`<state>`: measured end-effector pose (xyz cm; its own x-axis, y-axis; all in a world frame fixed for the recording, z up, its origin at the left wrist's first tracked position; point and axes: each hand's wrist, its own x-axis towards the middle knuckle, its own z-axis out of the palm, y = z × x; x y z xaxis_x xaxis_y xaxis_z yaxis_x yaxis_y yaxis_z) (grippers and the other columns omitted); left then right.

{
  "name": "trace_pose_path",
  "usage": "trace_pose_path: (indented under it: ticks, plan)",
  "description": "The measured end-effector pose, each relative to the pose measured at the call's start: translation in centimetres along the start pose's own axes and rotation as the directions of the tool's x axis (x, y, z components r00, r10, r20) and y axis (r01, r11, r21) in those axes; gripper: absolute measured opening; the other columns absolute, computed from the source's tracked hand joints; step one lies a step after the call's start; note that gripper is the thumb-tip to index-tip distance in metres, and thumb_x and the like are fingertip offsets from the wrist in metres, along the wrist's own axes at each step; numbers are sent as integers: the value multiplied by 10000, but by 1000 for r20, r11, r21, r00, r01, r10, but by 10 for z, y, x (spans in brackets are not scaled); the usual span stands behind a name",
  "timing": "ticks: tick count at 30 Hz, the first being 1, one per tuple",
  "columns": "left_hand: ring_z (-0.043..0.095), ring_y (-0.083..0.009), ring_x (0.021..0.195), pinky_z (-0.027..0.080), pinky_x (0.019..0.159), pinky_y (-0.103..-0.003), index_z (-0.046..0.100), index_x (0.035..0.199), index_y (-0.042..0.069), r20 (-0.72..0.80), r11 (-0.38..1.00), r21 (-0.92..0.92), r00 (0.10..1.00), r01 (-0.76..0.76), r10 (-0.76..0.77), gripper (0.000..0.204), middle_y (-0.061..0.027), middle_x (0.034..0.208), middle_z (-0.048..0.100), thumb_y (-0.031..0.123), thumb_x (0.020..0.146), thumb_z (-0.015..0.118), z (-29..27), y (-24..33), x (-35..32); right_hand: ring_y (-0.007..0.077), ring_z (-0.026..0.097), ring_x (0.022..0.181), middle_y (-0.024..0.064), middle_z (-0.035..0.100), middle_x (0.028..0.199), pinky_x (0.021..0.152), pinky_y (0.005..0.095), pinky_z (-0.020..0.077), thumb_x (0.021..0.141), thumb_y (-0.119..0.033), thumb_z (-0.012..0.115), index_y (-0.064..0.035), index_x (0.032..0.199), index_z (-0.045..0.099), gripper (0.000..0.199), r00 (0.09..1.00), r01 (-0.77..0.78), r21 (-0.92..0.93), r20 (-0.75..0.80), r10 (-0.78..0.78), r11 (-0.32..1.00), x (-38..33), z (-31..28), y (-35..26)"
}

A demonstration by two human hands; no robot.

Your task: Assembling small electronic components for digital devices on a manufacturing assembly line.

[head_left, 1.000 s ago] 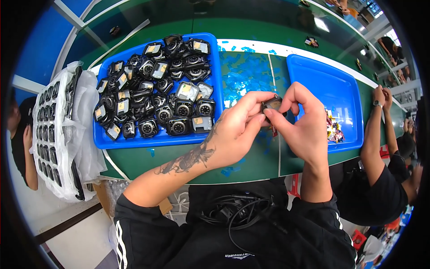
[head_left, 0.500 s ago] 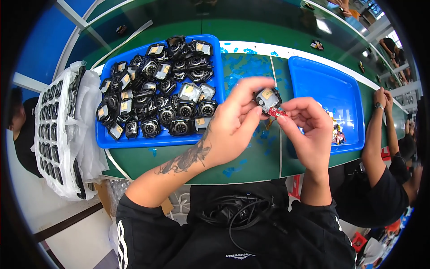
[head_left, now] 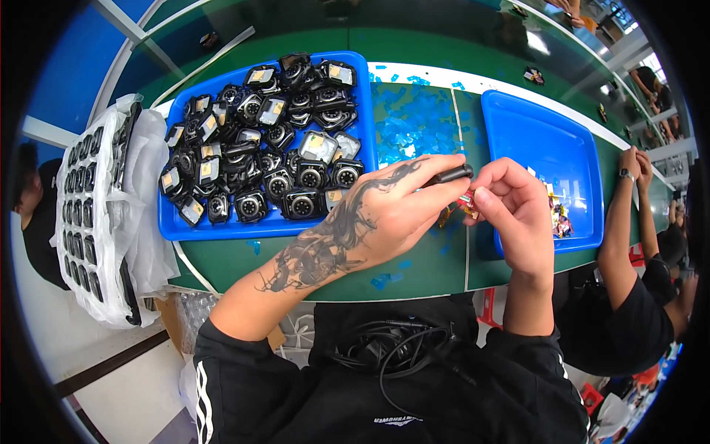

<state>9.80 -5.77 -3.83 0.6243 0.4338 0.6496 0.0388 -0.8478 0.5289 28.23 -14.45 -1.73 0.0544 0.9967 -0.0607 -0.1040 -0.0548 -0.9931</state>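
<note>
Black cables (head_left: 396, 348) bunch in the lap, just off the near edge of the green desk (head_left: 433, 275). Over the desk, left hand (head_left: 396, 211), its tattooed back turned up: grip narrow, fingers closed round a dark watch case (head_left: 455, 175), which is seen edge-on, mostly hidden by the fingers. Right hand (head_left: 521, 222) close beside it, grip a pinch, thumb and forefinger on a small red part (head_left: 466, 200) at the case's near side; whether the two are joined, cannot tell. Left forearm crosses before the lower right corner of a blue tray (head_left: 251, 234) heaped with watch cases (head_left: 312, 174), some back up, some showing grey insides. Right hand overlaps the left edge of a second blue tray (head_left: 540, 133); small coloured parts (head_left: 560, 218) lie at its near end. Off to the left, a white packing tray (head_left: 112, 244) in loose plastic, dark pieces in rows. To the right, a co-worker's forearms (head_left: 620, 211) rest by the desk edge. Beyond the hands, blue film scraps (head_left: 414, 122) litter the desk between the trays. Farther off, a small cluster of parts (head_left: 534, 75) sits on the dark green surface.
</note>
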Motion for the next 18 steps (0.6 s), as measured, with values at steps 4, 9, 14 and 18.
trace_pose_path:
  ticks: [4,9,14,18]
  plan:
    - [697,-256,875,582,729,-301,700,1003,0,-2,998,-38,999,51,-51,228,-161,1085,663,-16,775,712,1,2,-2,57,581,798,23,612,901,668,197,485,935,-61,598,-13,943,571,55,1000,28,-1,4,-28,1000,2,-5,4]
    - [691,-176,871,586,733,-255,694,962,-45,125,764,-505,910,402,-396,183,-152,1000,667,-87,784,690,2,9,-3,65,568,798,29,600,920,672,204,473,931,-99,610,-27,929,565,85,1000,-24,203,1,24,979,-3,-7,3]
    - [669,-150,903,575,738,-219,687,986,-77,360,471,-603,747,644,-559,173,-122,1011,658,-93,814,668,-1,9,-1,61,574,814,27,600,913,673,198,474,875,-7,653,-19,987,562,146,998,41,102,-60,-35,994,-8,-2,6]
    - [654,-165,979,562,837,-246,670,1061,-71,355,421,-658,750,625,-558,231,-119,1055,655,-86,831,658,3,10,-1,50,579,810,23,603,894,663,172,463,815,81,684,-3,1066,541,301,965,167,-166,-175,-195,972,-9,10,8]
